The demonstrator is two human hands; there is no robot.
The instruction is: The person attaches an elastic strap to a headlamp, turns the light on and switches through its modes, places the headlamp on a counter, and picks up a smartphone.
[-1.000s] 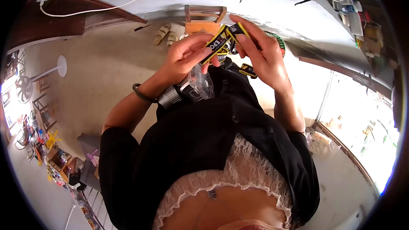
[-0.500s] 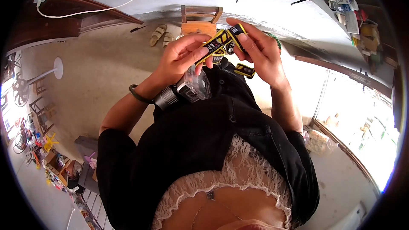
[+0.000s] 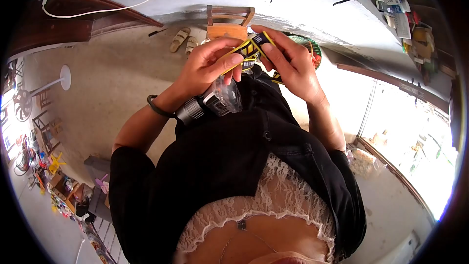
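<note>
Pinching a yellow-edged black strap (image 3: 248, 47), the left hand (image 3: 205, 66) and right hand (image 3: 295, 68) have open floor (image 3: 107, 88) leftward.

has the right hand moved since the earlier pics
Yes, the right hand has shifted toward the left of the view, judged against the wooden chair.

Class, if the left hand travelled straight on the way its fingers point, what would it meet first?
Beyond the yellow-and-black strap it holds, probably the right hand, though depth is unclear.

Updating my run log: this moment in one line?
left hand: pinching black-yellow strap | right hand: pinching strap | clear-fronted device: near left hand
</note>
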